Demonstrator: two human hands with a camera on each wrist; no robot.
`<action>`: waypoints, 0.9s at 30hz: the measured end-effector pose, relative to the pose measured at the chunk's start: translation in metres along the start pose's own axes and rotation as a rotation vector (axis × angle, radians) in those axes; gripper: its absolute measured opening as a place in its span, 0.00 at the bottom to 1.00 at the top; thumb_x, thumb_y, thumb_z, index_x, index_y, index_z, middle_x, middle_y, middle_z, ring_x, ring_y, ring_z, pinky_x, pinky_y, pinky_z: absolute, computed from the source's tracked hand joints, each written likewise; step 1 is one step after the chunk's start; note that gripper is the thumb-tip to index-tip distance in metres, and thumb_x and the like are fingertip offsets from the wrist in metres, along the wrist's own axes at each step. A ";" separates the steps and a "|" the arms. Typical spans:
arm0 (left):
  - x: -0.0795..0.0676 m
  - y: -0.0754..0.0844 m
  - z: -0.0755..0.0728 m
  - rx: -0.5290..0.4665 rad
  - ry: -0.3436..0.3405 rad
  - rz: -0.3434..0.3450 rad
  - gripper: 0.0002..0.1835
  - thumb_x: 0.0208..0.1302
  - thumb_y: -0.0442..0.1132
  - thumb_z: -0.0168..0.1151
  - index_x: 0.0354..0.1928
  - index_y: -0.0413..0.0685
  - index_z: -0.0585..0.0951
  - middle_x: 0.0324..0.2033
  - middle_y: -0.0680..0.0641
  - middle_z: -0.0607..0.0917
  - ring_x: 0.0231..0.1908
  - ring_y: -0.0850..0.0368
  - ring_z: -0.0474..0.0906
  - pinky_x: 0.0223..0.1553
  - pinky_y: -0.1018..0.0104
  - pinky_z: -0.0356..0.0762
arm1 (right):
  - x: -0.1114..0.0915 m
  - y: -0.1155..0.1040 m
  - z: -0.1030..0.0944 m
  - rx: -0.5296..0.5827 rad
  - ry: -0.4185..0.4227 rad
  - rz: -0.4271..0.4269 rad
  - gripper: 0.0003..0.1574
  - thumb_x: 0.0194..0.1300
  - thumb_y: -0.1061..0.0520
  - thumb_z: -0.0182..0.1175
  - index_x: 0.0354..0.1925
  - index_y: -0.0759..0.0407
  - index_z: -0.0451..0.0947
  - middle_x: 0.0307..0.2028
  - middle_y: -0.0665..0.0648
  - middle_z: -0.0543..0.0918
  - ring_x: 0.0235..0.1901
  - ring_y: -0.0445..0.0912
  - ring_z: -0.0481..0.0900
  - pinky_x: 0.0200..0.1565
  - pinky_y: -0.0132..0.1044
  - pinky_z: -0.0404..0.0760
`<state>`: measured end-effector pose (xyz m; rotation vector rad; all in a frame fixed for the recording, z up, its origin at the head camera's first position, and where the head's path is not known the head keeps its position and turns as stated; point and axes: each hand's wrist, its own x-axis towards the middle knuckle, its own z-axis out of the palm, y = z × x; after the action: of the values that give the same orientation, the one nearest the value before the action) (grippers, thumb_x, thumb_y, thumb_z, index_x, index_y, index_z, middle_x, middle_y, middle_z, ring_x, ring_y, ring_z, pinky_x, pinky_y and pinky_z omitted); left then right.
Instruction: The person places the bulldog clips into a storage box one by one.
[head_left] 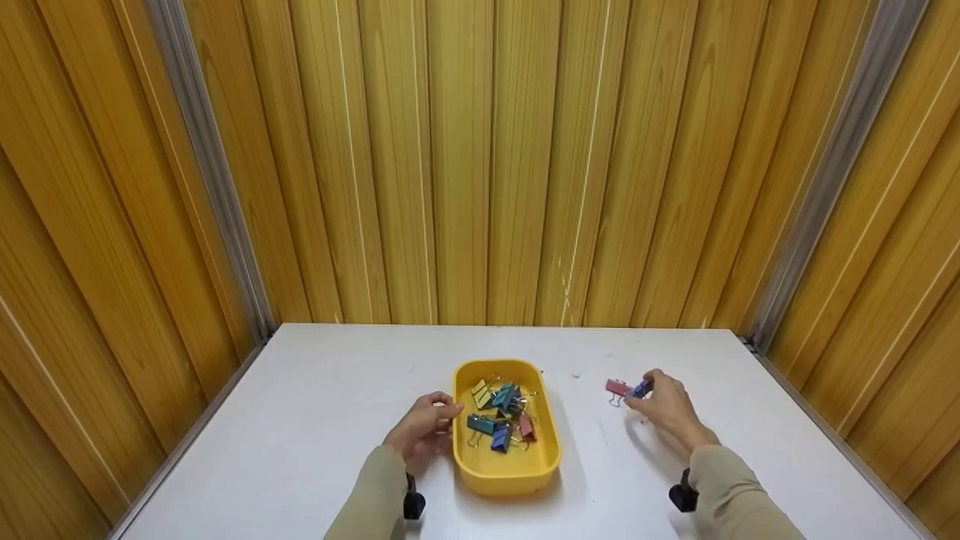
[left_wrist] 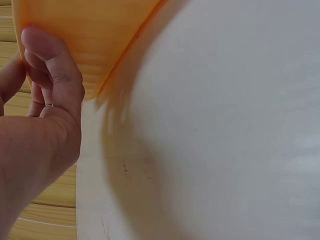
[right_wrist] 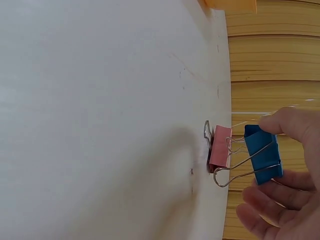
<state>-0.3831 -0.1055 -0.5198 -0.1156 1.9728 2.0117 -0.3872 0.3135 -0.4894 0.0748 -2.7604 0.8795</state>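
A yellow plastic bin (head_left: 510, 486) stands on the white table with several binder clips inside. Among them are a yellow clip (head_left: 481, 394), a dark green clip (head_left: 481, 424), a blue clip (head_left: 501, 438) and a red-pink clip (head_left: 527, 427). My left hand (head_left: 426, 424) grips the bin's left rim, thumb at the edge and fingers along the outer wall. To the bin's right, my right hand (head_left: 671, 409) pinches a blue binder clip (right_wrist: 264, 155) between thumb and fingers. Just beside it, a pink binder clip (right_wrist: 220, 146) lies on the table, its wire handles spread.
The white table (head_left: 337, 375) ends at a yellow wood-grain panel wall (head_left: 457, 187) behind it. Similar panels rise at left and right, with grey metal posts (head_left: 217, 165) at the corners.
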 end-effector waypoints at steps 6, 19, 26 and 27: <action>0.001 0.000 0.000 -0.015 -0.014 0.007 0.14 0.64 0.43 0.63 0.43 0.46 0.69 0.44 0.39 0.82 0.33 0.56 0.79 0.30 0.69 0.79 | 0.003 -0.014 -0.001 0.013 0.005 -0.021 0.39 0.56 0.46 0.69 0.53 0.75 0.70 0.43 0.69 0.82 0.45 0.59 0.78 0.50 0.53 0.75; 0.001 0.000 -0.001 -0.015 -0.029 0.029 0.13 0.64 0.41 0.63 0.42 0.46 0.69 0.38 0.43 0.83 0.31 0.58 0.78 0.28 0.70 0.78 | 0.010 -0.045 0.000 0.031 0.016 -0.092 0.36 0.55 0.51 0.69 0.54 0.73 0.71 0.44 0.67 0.82 0.45 0.58 0.79 0.46 0.51 0.79; 0.001 0.002 0.000 -0.020 -0.017 0.016 0.14 0.63 0.41 0.64 0.42 0.45 0.70 0.39 0.42 0.83 0.31 0.58 0.78 0.29 0.70 0.78 | 0.014 -0.060 0.005 0.044 0.022 -0.122 0.34 0.54 0.52 0.70 0.52 0.72 0.72 0.42 0.66 0.83 0.42 0.57 0.79 0.43 0.49 0.79; 0.001 0.002 0.000 -0.020 -0.015 0.013 0.14 0.63 0.41 0.64 0.43 0.45 0.70 0.39 0.42 0.83 0.32 0.57 0.78 0.29 0.70 0.78 | 0.014 -0.062 0.006 0.046 0.023 -0.124 0.34 0.54 0.52 0.70 0.52 0.71 0.72 0.42 0.65 0.83 0.41 0.56 0.79 0.43 0.48 0.79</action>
<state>-0.3843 -0.1055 -0.5184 -0.0916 1.9501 2.0346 -0.3951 0.2596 -0.4560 0.2398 -2.6811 0.9051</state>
